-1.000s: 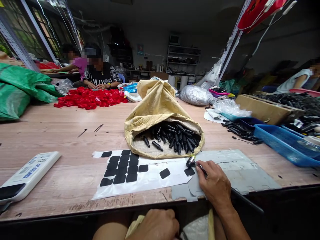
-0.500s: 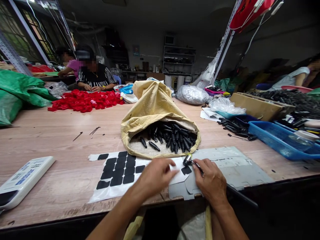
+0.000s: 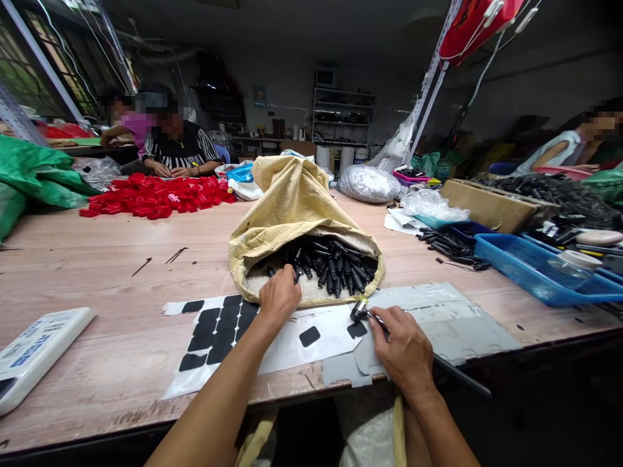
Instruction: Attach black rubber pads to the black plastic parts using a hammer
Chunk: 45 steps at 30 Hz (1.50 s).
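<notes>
Grip of the right hand (image 3: 403,347) is wrapped around the dark handle of a small hammer (image 3: 359,311), its metal head over the grey sheet (image 3: 448,321), just beside a black rounded square (image 3: 357,331). Left hand (image 3: 280,293) is at the mouth of the yellow sack (image 3: 302,201), fingertips bent inward at the black cylindrical parts (image 3: 333,269); cannot tell whether they pinch one. Sack lies on the table (image 3: 107,253), its opening towards the person. White backing sheet (image 3: 285,362), bearing further black squares, lies partly under the left forearm. Red pieces (image 3: 160,194) are heaped beyond, to the left.
</notes>
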Available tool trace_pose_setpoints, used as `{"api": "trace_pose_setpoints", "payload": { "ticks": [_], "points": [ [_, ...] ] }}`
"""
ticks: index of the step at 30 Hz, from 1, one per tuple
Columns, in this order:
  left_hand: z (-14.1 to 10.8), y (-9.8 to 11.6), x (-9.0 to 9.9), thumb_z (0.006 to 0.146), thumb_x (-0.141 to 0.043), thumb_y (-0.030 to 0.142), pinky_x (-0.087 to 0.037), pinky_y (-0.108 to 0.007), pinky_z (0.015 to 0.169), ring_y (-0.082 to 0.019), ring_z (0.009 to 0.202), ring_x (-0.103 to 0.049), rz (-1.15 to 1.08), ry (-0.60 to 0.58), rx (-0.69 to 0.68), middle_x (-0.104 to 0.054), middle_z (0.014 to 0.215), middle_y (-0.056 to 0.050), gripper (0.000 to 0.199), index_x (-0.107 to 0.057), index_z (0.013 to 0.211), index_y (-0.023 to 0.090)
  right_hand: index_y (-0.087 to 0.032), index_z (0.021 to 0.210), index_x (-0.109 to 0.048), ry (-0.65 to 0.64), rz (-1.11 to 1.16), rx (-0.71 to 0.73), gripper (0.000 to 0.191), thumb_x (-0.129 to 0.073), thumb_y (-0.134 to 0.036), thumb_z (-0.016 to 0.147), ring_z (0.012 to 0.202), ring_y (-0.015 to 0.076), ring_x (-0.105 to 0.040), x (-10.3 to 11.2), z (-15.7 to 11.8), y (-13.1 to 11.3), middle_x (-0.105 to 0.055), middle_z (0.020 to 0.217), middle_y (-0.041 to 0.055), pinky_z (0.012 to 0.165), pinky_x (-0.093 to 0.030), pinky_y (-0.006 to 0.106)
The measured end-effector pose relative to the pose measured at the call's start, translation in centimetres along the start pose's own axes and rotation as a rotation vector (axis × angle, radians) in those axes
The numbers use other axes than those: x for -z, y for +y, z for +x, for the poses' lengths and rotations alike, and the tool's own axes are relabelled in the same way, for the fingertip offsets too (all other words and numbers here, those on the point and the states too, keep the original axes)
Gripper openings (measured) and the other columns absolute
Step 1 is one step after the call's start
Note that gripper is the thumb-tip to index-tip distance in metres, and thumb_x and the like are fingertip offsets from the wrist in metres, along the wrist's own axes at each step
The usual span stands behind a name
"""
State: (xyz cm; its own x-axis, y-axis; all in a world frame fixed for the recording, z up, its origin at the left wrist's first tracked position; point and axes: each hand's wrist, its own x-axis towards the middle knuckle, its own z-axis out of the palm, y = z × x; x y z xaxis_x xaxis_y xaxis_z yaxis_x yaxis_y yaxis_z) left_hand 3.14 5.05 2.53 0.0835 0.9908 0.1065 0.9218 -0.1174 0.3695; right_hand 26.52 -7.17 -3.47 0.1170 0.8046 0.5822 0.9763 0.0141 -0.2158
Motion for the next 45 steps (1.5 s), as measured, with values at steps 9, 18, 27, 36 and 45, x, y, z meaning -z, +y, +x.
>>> {"api": "trace_pose_setpoints", "payload": {
  "ticks": [9,18,27,36,45],
  "points": [
    [-6.5,-1.4,-0.9,0.081,-0.070,0.024,-0.043,-0.031,0.081,-0.022,0.095,-0.060,-0.430,-0.189,-0.367,-0.067,0.095,-0.003,0.016,-0.072,0.097,0.023,-0.026,0.109,-0.068,-0.021,0.000,-0.016,0.019,-0.056,-0.027,0.094,0.090,0.0209,-0.059,-0.3,-0.1,0.3,-0.067,0.096,0.0029,0.079,-0.041,0.032],
    [-7.5,-1.8,-2.4,0.075,-0.069,0.016,-0.041,-0.029,0.076,-0.020,0.089,-0.058,-0.531,-0.133,-0.344,-0.064,0.088,-0.002,0.017,-0.075,0.091,0.021,-0.021,0.113,-0.067,0.042,0.355,0.061,0.022,-0.050,-0.027,0.099,0.091,0.0192,-0.064,1.9,0.7,-2.2,-0.067,0.096,0.0052,0.083,-0.049,0.031],
    [-7.4,-1.8,-2.4,0.076,-0.068,0.015,-0.040,-0.029,0.076,-0.018,0.088,-0.058,-0.577,-0.145,-0.334,-0.062,0.084,-0.001,0.018,-0.078,0.088,0.022,-0.019,0.117,-0.066,-0.061,0.537,0.217,0.024,-0.052,-0.016,0.098,0.088,0.0176,-0.063,3.2,0.5,-7.3,-0.065,0.093,0.0061,0.081,-0.052,0.031],
    [-7.2,-2.0,-2.5,0.076,-0.069,0.016,-0.040,-0.028,0.073,-0.018,0.084,-0.057,-0.581,-0.144,-0.346,-0.061,0.081,-0.001,0.012,-0.077,0.083,0.021,-0.020,0.120,-0.067,-0.121,0.470,0.206,0.027,-0.049,-0.017,0.099,0.081,0.0171,-0.062,2.4,-0.4,-7.3,-0.063,0.087,0.0052,0.075,-0.052,0.030],
    [-7.2,-1.8,-2.3,0.075,-0.068,0.015,-0.041,-0.029,0.075,-0.018,0.085,-0.058,-0.580,-0.164,-0.318,-0.063,0.083,-0.001,0.015,-0.078,0.085,0.022,-0.020,0.118,-0.067,0.048,0.470,0.161,0.025,-0.053,-0.016,0.097,0.089,0.0180,-0.064,3.3,0.0,-6.8,-0.067,0.094,0.0064,0.083,-0.052,0.031]
  ]
}}
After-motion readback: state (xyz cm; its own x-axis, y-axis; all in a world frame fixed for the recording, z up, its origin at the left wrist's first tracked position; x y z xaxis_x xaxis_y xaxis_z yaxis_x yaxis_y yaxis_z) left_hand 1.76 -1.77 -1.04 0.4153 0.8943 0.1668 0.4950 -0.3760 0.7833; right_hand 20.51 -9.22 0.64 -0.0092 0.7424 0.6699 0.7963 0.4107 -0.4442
